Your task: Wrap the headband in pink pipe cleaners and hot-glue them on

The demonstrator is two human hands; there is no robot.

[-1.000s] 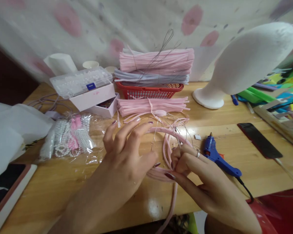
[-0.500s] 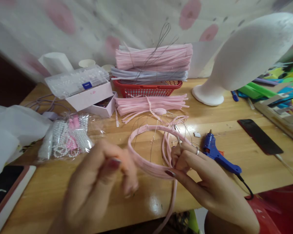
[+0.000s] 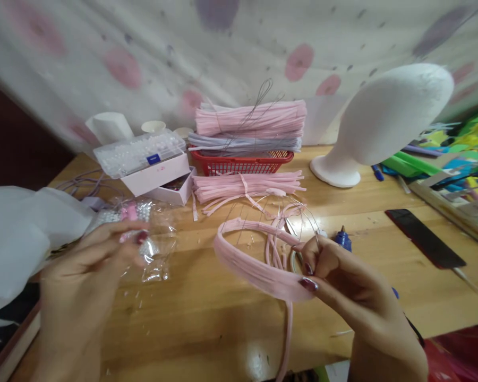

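My right hand (image 3: 342, 276) pinches the near right side of a pink pipe-cleaner ring (image 3: 258, 276) between thumb and fingers, holding it tilted above the table. Thin bare wires (image 3: 310, 209) arch at its far side toward a small pink oval piece (image 3: 276, 192). A loose pink strand (image 3: 289, 331) hangs down below the ring toward the table's front edge. My left hand (image 3: 91, 265) is off to the left, smeared by motion, in front of a clear bag of white pearl beads (image 3: 149, 254). Its thumb and fingertips are close together; whether anything is between them cannot be made out.
Behind the ring lies a pink pipe-cleaner bundle (image 3: 247, 185), and farther back a red basket (image 3: 242, 164) carries more bundles. A white foam head (image 3: 394, 116), a phone (image 3: 424, 239) and a blue glue gun (image 3: 343, 239) are on the right. A bead box (image 3: 141, 154) stands left.
My left hand has moved away from the ring to the left, toward the bead bag. My right hand keeps its pinch, and the ring has tilted, now hiding more of the glue gun behind the hand.
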